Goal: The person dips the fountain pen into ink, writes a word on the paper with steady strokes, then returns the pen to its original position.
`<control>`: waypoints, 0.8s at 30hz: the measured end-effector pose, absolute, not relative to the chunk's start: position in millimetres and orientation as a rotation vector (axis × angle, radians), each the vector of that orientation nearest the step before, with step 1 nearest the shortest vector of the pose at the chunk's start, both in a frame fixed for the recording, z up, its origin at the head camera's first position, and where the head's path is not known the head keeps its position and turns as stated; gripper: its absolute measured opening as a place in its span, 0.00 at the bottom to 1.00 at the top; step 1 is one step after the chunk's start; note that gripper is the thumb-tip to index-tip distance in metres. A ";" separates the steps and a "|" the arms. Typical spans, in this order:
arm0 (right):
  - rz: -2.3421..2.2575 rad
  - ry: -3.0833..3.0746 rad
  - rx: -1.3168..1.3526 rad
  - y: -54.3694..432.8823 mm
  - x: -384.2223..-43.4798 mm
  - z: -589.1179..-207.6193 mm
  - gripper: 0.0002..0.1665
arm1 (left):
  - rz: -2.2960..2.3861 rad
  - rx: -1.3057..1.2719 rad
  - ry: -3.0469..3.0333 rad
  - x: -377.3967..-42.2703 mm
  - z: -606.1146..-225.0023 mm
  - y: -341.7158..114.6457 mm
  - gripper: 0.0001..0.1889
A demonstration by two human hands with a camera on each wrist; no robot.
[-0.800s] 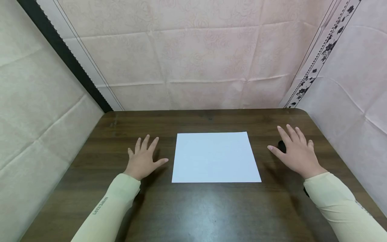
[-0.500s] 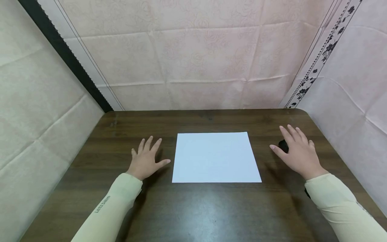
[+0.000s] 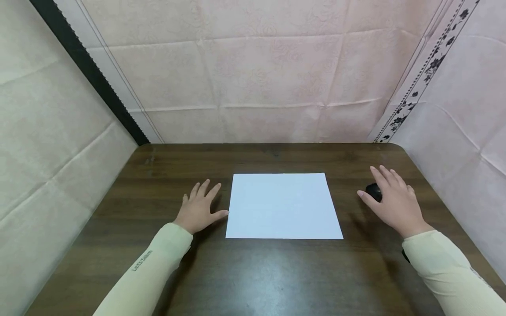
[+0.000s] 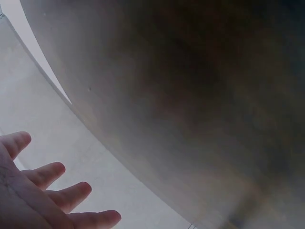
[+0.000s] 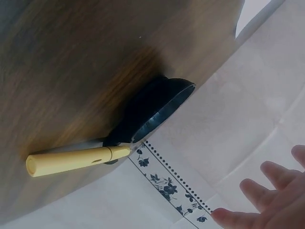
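My left hand (image 3: 199, 211) is spread beside the left edge of a white sheet of paper (image 3: 283, 206), thumb tip right at that edge. It holds nothing; in the left wrist view its fingers (image 4: 71, 195) are apart. My right hand (image 3: 397, 204) is over the right side of the table with its fingers spread and nothing in its grip. Partly hidden behind it in the head view is a small black frying pan (image 3: 374, 192). The right wrist view shows that pan (image 5: 157, 107) on the table, with its yellow handle (image 5: 71, 161) and my right fingertips (image 5: 248, 188) apart from it.
The brown wooden table (image 3: 269, 276) has rounded back corners. Pale cloth hangs behind it (image 3: 253, 79) and along both sides, with a black band (image 3: 91, 74) at the left and a flower-patterned border (image 3: 428, 70) at the right.
My left hand has moved right, up to the paper's left edge. My right hand has shifted slightly right and nearer, showing more of the pan. The paper lies as before.
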State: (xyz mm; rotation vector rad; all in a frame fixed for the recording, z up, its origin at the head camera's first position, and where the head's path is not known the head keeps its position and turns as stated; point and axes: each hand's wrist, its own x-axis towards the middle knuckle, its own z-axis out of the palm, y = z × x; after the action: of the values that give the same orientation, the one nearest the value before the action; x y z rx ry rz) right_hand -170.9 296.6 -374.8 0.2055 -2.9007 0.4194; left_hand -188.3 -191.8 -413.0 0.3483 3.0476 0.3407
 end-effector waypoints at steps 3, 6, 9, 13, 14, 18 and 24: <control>0.423 -2.901 0.204 298.0 -170.4 -376.2 0.48 | 0.339 0.355 3.037 -189.1 -413.7 -189.1 0.47; 0.425 -2.900 0.208 299.6 -170.9 -377.2 0.48 | 0.333 0.368 3.021 -189.6 -413.0 -186.8 0.46; 0.419 -2.897 0.211 301.7 -171.3 -377.8 0.48 | 0.329 0.371 2.991 -190.1 -411.3 -185.1 0.46; 0.421 -2.893 0.209 304.3 -171.3 -378.3 0.47 | 0.317 0.368 2.946 -192.1 -410.7 -182.5 0.45; 0.421 -2.894 0.208 304.8 -171.2 -378.5 0.47 | 0.311 0.368 2.936 -192.7 -411.0 -181.9 0.45; 0.421 -2.898 0.207 306.8 -171.3 -379.9 0.47 | 0.292 0.366 2.894 -194.5 -411.6 -178.6 0.46; 0.409 -2.897 0.207 309.1 -172.7 -382.5 0.47 | 0.291 0.379 2.845 -193.1 -408.1 -174.4 0.45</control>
State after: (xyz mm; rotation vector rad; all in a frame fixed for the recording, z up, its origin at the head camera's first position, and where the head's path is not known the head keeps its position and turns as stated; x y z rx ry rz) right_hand -172.7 309.1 -382.5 0.2069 -2.8966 0.4093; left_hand -193.1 -174.4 -408.1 0.3792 2.8451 0.2911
